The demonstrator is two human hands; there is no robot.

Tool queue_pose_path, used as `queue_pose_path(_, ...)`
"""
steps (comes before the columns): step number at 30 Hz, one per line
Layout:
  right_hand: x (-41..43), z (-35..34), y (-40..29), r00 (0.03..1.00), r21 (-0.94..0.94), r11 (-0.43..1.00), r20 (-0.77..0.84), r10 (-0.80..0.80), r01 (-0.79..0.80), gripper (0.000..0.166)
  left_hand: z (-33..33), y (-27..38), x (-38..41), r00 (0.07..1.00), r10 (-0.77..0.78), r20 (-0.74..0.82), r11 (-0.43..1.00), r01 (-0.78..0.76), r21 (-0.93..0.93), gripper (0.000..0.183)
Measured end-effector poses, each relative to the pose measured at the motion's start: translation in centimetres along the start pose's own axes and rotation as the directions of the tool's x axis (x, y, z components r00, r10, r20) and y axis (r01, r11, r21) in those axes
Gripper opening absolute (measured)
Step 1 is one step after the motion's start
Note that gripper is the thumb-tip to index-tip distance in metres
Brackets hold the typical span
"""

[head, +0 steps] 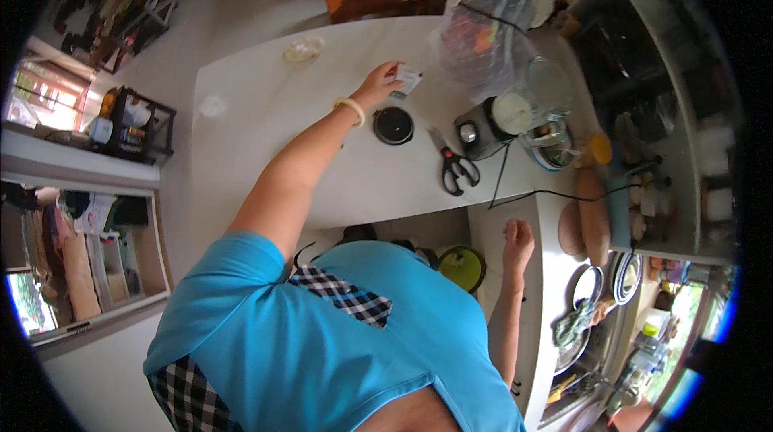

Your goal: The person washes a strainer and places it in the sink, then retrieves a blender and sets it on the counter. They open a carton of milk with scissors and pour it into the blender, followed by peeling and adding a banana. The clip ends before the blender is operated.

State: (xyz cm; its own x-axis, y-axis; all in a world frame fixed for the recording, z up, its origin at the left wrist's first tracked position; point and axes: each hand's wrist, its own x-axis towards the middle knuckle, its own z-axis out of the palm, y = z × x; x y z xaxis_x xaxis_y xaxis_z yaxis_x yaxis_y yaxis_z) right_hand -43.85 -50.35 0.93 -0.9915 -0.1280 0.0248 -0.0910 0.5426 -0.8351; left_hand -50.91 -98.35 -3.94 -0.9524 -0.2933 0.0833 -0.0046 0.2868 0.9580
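Observation:
My left hand reaches across the white table and grips a small printed packet by its left end. A pale bangle circles that wrist. Just below the packet, a round black lid lies flat on the table. Kitchen scissors with black and red handles rest to its right, blades pointing up and left. My right hand hangs low beside the cabinet, away from these things. Its fingers are loosely curled, and the inside of the palm is hidden.
Right of the scissors stands a mixer-grinder base with a trailing black cord. Behind it are a large plastic bag and a glass jar. A small clear bag lies far left. Steel plates stand by the sink.

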Motion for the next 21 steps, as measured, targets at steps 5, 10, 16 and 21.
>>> queue_pose_path(5, 0.9, 3.9, -4.0, 0.99, -0.015, 0.997, 0.115, -0.078, 0.08, 0.029, -4.2, -0.3, -2.9, 1.0, -0.013, 0.004, 0.993, 0.013, 0.114, 0.063)
queue_pose_path(10, 0.1, 10.9, -8.6, 0.93, -0.034, 0.992, 0.353, -0.105, 0.125, 0.014, -12.7, -0.7, -11.7, 0.972, -0.201, 0.122, 0.807, 0.094, 0.583, 0.048)
queue_pose_path(16, 0.0, 24.2, -13.8, 0.705, 0.146, 0.919, 0.6, -0.377, 0.368, 0.012, -14.5, -0.8, -20.5, 0.961, -0.228, 0.158, 0.738, 0.064, 0.671, 0.057)
queue_pose_path(21, -0.1, 27.7, -16.4, 0.696, 0.17, 0.929, 0.621, -0.36, 0.329, 0.018, -13.7, -2.2, -20.6, 0.915, -0.374, 0.15, 0.917, 0.341, 0.209, 0.044)
